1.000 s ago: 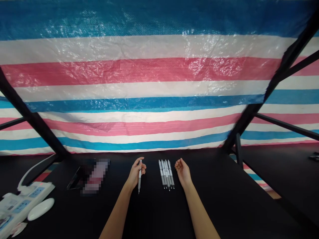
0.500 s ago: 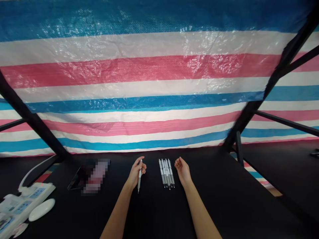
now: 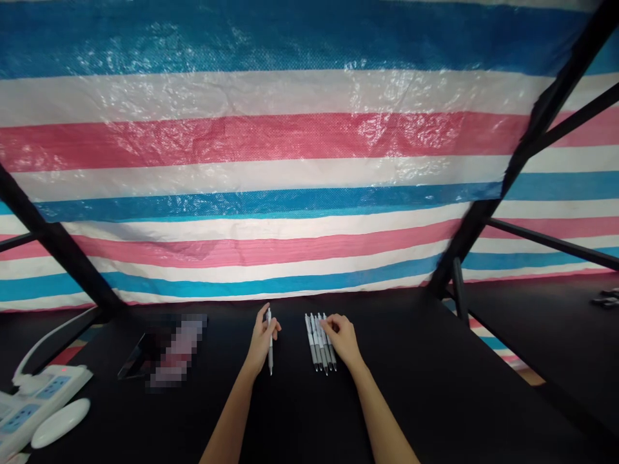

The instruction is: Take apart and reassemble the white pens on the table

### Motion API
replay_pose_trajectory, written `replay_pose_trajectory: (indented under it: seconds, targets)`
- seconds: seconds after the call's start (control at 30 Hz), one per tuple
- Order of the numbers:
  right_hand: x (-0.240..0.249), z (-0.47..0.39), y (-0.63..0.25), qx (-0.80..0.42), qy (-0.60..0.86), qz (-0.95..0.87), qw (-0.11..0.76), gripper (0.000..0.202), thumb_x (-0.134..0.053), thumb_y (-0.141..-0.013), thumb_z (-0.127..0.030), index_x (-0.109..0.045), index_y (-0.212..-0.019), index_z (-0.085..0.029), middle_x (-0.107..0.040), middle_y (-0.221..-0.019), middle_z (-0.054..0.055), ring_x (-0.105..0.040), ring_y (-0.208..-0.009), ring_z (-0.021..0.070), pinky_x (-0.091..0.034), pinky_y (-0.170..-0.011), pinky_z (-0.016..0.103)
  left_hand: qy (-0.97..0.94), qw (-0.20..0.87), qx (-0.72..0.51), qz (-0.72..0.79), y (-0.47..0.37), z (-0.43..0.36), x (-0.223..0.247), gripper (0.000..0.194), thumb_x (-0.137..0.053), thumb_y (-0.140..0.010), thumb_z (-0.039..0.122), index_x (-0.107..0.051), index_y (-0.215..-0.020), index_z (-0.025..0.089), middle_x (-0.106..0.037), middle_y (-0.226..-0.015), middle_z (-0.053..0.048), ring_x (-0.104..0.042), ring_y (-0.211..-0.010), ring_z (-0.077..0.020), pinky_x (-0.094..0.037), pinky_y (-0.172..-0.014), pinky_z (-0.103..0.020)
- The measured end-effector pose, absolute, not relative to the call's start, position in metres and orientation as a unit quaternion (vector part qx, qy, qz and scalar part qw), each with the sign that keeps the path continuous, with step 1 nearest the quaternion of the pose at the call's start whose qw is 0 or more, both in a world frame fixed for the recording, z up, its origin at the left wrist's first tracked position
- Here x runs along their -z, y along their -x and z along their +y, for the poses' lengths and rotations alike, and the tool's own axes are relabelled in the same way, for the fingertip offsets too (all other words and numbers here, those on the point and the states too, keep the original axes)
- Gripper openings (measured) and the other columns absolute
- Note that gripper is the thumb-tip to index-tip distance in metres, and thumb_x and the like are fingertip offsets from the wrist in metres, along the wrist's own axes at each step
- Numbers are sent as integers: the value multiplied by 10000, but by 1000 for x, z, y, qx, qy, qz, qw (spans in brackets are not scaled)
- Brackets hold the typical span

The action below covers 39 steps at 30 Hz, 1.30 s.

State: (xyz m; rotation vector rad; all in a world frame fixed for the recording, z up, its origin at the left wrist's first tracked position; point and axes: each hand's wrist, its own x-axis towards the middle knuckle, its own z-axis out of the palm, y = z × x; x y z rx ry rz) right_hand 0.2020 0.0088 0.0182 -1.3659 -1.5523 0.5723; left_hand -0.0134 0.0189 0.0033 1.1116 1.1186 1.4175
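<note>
My left hand [image 3: 262,336] is closed around a white and grey pen [image 3: 271,354], which points tip down toward me. To its right, several matching click pens [image 3: 316,345] lie side by side in a close row on the black table. Over the upper right end of that row sits my right hand [image 3: 342,336], its thumb and fingers pinched together on a pen there. The fingers cover the tops of the rightmost pens, so exactly which one is gripped is hidden.
At the left are a white power strip [image 3: 43,399] with a cable and a white oval object [image 3: 60,423]. A dark flat device [image 3: 142,354], partly pixelated, lies nearby. Black frame bars [image 3: 464,248] and a striped tarp [image 3: 271,254] stand behind the table [image 3: 300,419].
My right hand has moved left from beside the pens onto their upper right end. The pen in my left hand has turned more upright. The view has shifted slightly.
</note>
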Motion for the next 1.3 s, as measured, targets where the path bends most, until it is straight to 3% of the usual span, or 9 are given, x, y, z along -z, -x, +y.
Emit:
replay_pose_trajectory:
  seconds: [0.17, 0.3, 0.43, 0.67, 1.13, 1.3]
  targets:
    - [-29, -2, -192, -86, 581, -759, 282, 263, -589, -765, -373, -569, -566, -203, -584, -671, 9, -507, -770, 183, -292, -736, 298, -539, 296, -528, 586, 12, 27, 3, 523, -561, -748, 270, -476, -1261, 208, -596, -746, -22, -563, -699, -185, -412, -697, -307]
    - [-32, -6, -186, -56, 587, -775, 226, 204, -636, -725, -346, -574, -597, -200, -612, -710, 17, -512, -796, 189, -273, -736, 298, -637, 139, -411, 637, 7, 26, 7, 456, -495, -759, 164, -539, -1212, 202, -604, -982, -104, -527, -942, -256, -385, -825, -381]
    - [-32, -7, -182, -39, 590, -779, 211, 185, -637, -717, -341, -561, -624, -200, -619, -715, 14, -516, -812, 196, -265, -728, 299, -659, 70, -312, 681, 4, 19, 7, 430, -437, -789, 142, -554, -1197, 211, -557, -1128, -122, -480, -1034, -276, -354, -858, -419]
    - [-28, -7, -174, -24, 597, -776, 204, 170, -627, -716, -359, -570, -660, -209, -627, -753, 27, -533, -815, 212, -277, -728, 322, -630, 78, -326, 700, 6, 12, 4, 453, -456, -800, 212, -497, -1251, 222, -537, -1172, -112, -473, -1060, -274, -360, -862, -419]
    - [-30, -11, -162, -27, 649, -732, 203, 127, -602, -707, -301, -629, -634, -201, -633, -797, 83, -541, -847, 257, -299, -735, 353, -626, 140, -474, 604, 15, 12, 4, 316, -489, -764, 188, -624, -1047, 227, -596, -1038, -83, -529, -993, -244, -388, -898, -412]
    - [-30, -10, -163, -34, 650, -725, 227, 147, -575, -724, -271, -598, -598, -198, -627, -759, 66, -544, -816, 232, -298, -719, 331, -630, 168, -492, 576, 15, 11, 5, 269, -508, -755, 196, -648, -982, 225, -605, -1012, -81, -529, -976, -246, -388, -905, -412]
